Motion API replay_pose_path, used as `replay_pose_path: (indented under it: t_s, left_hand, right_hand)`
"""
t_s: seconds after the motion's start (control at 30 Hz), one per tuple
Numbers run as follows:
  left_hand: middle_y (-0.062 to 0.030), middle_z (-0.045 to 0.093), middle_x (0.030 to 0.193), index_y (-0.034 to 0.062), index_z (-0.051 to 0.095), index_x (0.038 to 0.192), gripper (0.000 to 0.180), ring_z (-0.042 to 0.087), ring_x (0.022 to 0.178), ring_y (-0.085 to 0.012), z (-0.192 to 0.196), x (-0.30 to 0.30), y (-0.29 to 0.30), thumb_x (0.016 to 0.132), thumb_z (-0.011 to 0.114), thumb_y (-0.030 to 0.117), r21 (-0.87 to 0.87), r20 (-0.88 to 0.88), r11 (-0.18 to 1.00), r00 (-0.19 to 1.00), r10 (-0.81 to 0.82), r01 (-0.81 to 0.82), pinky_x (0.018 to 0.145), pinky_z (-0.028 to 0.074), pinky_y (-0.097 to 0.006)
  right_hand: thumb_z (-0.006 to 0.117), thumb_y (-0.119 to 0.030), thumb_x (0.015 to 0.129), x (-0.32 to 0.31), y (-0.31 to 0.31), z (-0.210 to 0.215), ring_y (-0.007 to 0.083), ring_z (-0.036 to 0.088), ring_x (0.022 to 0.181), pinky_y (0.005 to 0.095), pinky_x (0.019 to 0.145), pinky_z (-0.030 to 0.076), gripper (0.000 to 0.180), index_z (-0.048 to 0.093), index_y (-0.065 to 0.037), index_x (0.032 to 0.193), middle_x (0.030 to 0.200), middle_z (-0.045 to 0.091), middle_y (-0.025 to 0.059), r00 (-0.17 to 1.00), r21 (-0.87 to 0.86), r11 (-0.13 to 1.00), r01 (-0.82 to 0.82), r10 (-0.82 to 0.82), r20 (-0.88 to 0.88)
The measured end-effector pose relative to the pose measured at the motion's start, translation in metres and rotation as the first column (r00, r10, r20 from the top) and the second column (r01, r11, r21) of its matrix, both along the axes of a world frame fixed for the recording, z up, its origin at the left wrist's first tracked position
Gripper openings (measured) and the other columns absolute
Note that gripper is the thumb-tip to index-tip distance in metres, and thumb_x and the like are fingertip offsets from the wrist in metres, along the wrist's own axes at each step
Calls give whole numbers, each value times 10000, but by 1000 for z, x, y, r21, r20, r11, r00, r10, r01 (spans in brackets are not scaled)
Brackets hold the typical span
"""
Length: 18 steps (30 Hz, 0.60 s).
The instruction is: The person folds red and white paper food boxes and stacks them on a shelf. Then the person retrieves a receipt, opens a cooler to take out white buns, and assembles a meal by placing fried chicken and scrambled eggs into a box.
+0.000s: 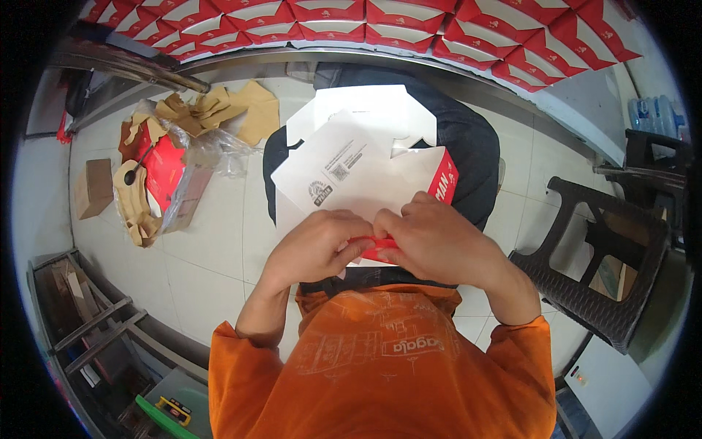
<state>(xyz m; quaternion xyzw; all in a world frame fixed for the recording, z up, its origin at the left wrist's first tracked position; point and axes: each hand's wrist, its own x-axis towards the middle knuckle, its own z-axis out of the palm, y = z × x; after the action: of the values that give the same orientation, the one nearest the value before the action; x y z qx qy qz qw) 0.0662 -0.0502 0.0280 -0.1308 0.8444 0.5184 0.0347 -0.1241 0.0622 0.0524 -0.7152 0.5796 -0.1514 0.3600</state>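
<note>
The lap [475, 139] likely props up the white card [395, 186] so the left hand [318, 245] and right hand [442, 238] are free, fingers [387, 222] pinching its red flap [382, 244] at the lap's near edge.

Dark stool [574, 301] on tiled floor [219, 252]

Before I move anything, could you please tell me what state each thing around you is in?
Carton: partly folded, flaps spread open
Left hand: fingers closed on the carton's red edge
Right hand: fingers closed on the same edge
Red-and-white boxes: stacked in rows
Package: torn open, red cardboard exposed
Brown paper: torn, creased
</note>
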Motion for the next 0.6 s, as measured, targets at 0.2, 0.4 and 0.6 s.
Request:
replay_pose_path:
  t_s: [0.2,0.4,0.6]
  left_hand:
    - [-159,683,875,24,687,1015,210,671,780,-255,1,1,13,828,734,106,72,-20,994,997,80,-79,693,521,-356]
    - [-143,692,1083,-42,538,1247,298,710,872,-179,26,-19,20,974,588,68,834,-66,300,456,888,-463,723,617,-298]
    - [-155,692,1062,-37,533,1214,244,714,863,-179,19,-27,32,999,545,78,767,-58,354,491,869,-536,723,629,-294]
  right_hand:
    - [749,-220,831,1,-2,-12,321,597,918,393,859,443,291,607,-76,1041,925,656,125,971,-372,900,228,-180,158]
    - [808,-399,753,-4,20,-29,333,495,1219,463,979,403,455,697,-101,1079,1244,622,114,974,-746,633,206,-205,95]
    - [705,-442,829,0,19,4,345,410,1304,483,1064,326,450,709,-95,1115,1330,591,96,940,-629,751,199,-328,-93]
